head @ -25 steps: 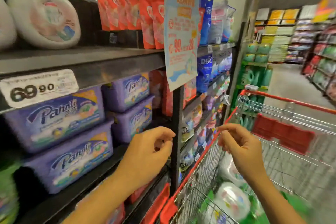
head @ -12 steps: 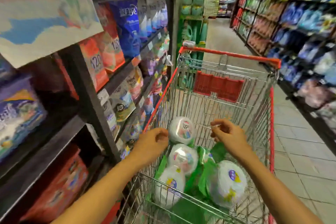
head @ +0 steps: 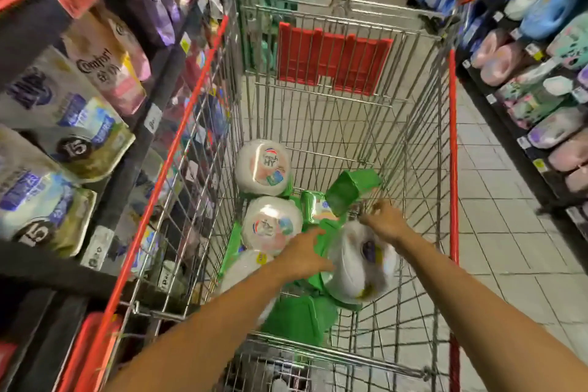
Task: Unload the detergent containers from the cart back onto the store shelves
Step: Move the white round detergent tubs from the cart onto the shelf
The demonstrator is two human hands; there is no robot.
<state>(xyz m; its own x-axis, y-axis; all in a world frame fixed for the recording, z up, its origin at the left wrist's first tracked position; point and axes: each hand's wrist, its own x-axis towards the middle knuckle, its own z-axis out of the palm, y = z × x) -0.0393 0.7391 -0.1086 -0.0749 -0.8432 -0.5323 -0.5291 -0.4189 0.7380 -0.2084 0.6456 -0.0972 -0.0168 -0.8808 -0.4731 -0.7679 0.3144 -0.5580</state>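
Fingers [head: 326, 266] of the left hand [head: 300, 256] lie fairly straight and spread, pressed against the green side of a tilted container [head: 362, 267], with the thumb raised toward 1 o'clock. The fingers [head: 370, 210] of the right hand [head: 386, 221] are bent downward just past that container's far edge. Blur hides their tips, so I cannot tell whether they grasp it or merely touch it. Both forearms reach into the cart [head: 453, 169] from 6 o'clock.

The tilted container, white-topped on a green base, sits at about 5 o'clock in the basket, between the two hands. Three more round white containers line the basket's 9 o'clock side. The far container [head: 262, 167] lies toward 11 o'clock, the middle container [head: 270, 226] just behind it, and the near container [head: 243, 267] is partly covered by the left forearm. A green box [head: 350, 188] leans at the basket's centre, toward 1 o'clock of the middle container.

A red seat flap [head: 332, 60] hangs on the cart's 12 o'clock wall. Pouches [head: 105, 70] fill the shelves at 9 o'clock, and bottles [head: 541, 9] fill those at 2 o'clock. A tiled floor [head: 496, 232] runs at 3 o'clock.
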